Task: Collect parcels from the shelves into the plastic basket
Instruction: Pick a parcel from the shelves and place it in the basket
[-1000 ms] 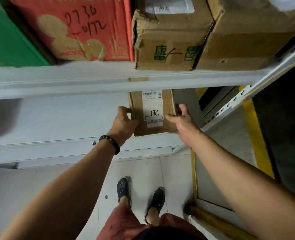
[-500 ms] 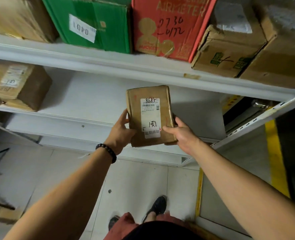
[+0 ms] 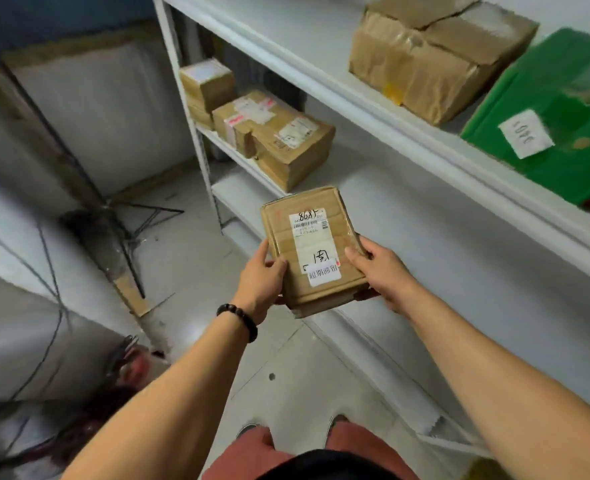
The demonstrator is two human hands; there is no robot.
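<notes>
A small flat cardboard parcel (image 3: pixel 312 249) with a white label and handwritten marks is held in front of me, clear of the white shelving (image 3: pixel 425 209). My left hand (image 3: pixel 260 278) grips its lower left edge, thumb on top. My right hand (image 3: pixel 381 268) grips its lower right edge, thumb on the label side. More parcels lie on the shelves: a brown taped box (image 3: pixel 279 140), a smaller box (image 3: pixel 206 83) behind it, a crumpled brown box (image 3: pixel 428 53) and a green box (image 3: pixel 556 123) above. No plastic basket is in view.
The shelf's white upright post (image 3: pixel 186 109) stands at the left of the rack. A dark tripod stand (image 3: pixel 120 216) and loose cables (image 3: pixel 49 306) crowd the floor at left. A reddish blurred object (image 3: pixel 137 367) lies low left. Grey tiled floor (image 3: pixel 286 375) lies below my arms.
The parcel has come off the lower shelf and nearer to me, held by both hands. My view has swung left, so the rack's left end, tripod and cables now show.
</notes>
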